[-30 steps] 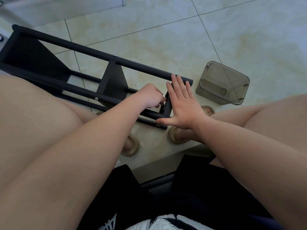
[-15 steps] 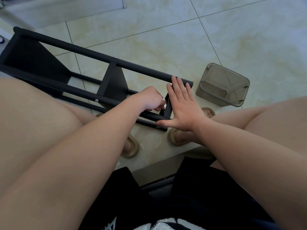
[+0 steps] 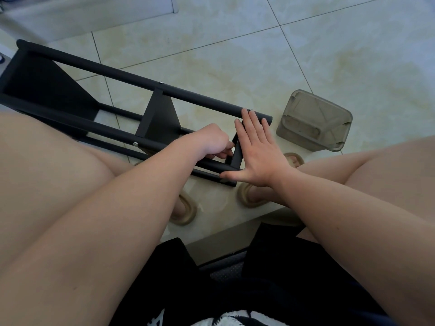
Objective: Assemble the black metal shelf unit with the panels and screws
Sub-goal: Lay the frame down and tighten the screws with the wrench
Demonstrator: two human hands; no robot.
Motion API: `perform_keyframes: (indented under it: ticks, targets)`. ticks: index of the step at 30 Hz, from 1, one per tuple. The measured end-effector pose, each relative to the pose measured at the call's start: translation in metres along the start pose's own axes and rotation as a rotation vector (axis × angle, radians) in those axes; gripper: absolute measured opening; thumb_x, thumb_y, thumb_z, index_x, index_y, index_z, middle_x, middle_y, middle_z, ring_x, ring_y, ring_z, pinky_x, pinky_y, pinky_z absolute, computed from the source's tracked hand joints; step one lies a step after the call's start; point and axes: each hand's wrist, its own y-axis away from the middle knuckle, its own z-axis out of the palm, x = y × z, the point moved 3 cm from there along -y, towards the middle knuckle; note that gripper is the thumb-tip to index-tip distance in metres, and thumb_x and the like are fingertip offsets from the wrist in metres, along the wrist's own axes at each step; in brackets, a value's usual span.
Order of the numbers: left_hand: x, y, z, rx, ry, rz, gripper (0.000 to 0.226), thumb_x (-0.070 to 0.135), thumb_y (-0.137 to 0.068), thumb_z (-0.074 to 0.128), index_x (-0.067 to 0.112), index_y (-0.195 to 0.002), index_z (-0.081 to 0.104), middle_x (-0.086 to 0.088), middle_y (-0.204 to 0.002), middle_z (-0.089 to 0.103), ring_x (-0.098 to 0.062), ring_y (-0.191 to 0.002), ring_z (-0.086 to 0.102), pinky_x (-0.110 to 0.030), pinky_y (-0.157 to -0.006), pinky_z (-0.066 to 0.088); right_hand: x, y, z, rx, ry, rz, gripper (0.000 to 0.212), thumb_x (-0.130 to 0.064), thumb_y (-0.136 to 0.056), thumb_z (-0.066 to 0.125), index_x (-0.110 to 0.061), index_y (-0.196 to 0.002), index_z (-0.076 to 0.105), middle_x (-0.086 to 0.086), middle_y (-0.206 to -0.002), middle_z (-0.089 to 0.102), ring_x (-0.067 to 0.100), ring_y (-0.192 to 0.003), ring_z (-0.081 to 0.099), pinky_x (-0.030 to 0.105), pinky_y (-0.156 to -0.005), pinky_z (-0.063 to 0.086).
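I see the black shelf unit (image 3: pixel 131 78) lying on its side on the tiled floor (image 3: pixel 235 55), running from the upper left of the frame down to the centre. Its long rails carry a middle panel (image 3: pixel 160 118), with a silver screw (image 3: pixel 135 144) showing on the near rail just below it.

At the centre of the frame, the end panel (image 3: pixel 236 154) stands between the rails at the unit's near end. My right hand (image 3: pixel 259 156) lies flat against its outer face, grip apart: the fingers are straight and reach up to the top rail, and the thumb stretches along the lower rail. My left hand (image 3: pixel 209 142) sits on the inner side of the same panel with its fingers curled in tight against it. Whether that grip is clamped on anything I cannot tell, since the knuckles hide it.

A clear plastic tub (image 3: pixel 313 121) rests on the floor to the right of the shelf end, near but apart. Two tan slippers (image 3: pixel 186 210) show below the hands.
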Motion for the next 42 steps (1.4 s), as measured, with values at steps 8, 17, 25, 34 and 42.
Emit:
perform_keyframes:
  ticks: [8, 17, 25, 34, 42]
  targets:
    - [0.001, 0.000, 0.000, -0.009, -0.003, -0.022, 0.022, 0.015, -0.099, 0.053, 0.004, -0.109, 0.069, 0.009, -0.072, 0.070, -0.008, -0.067, 0.062, -0.025, -0.066, 0.047, -0.001, 0.001, 0.000, 0.011, -0.002, -0.001, 0.137, -0.096, -0.067, 0.033, -0.001, -0.160, 0.002, 0.018, -0.167, -0.015, 0.030, -0.155, -0.019, 0.046, -0.125, -0.013]
    - [0.000, 0.001, -0.002, -0.028, -0.001, -0.027, 0.015, 0.015, -0.099, 0.051, 0.012, -0.093, 0.065, 0.014, -0.060, 0.071, -0.008, -0.072, 0.064, -0.026, -0.070, 0.047, -0.001, 0.000, 0.001, 0.001, -0.004, 0.001, 0.137, -0.096, -0.067, 0.034, -0.002, -0.160, 0.002, 0.018, -0.167, -0.016, 0.029, -0.154, -0.019, 0.047, -0.125, -0.011]
    - [0.000, 0.007, -0.006, -0.074, -0.077, -0.010, 0.018, 0.013, -0.100, 0.046, 0.016, -0.095, 0.063, 0.016, -0.061, 0.070, -0.006, -0.077, 0.063, -0.025, -0.070, 0.046, -0.001, 0.001, 0.000, -0.003, -0.007, -0.001, 0.137, -0.097, -0.066, 0.031, -0.001, -0.160, 0.002, 0.018, -0.167, -0.016, 0.030, -0.154, -0.019, 0.046, -0.125, -0.013]
    - [-0.002, 0.008, -0.009, -0.097, -0.257, 0.092, 0.023, 0.006, -0.096, 0.047, 0.010, -0.097, 0.069, 0.007, -0.079, 0.072, -0.017, -0.086, 0.060, -0.029, -0.075, 0.048, -0.001, 0.001, -0.001, 0.002, -0.016, -0.004, 0.136, -0.096, -0.067, 0.032, -0.002, -0.161, 0.002, 0.017, -0.167, -0.016, 0.029, -0.154, -0.019, 0.043, -0.123, -0.017]
    - [-0.009, 0.007, -0.012, -0.105, -0.375, 0.126, 0.022, 0.010, -0.094, 0.054, 0.021, -0.082, 0.069, -0.002, -0.098, 0.077, -0.023, -0.100, 0.066, -0.036, -0.091, 0.049, -0.001, 0.001, -0.001, -0.005, -0.010, -0.001, 0.137, -0.097, -0.066, 0.030, -0.002, -0.161, 0.001, 0.017, -0.167, -0.017, 0.029, -0.154, -0.020, 0.045, -0.124, -0.015]
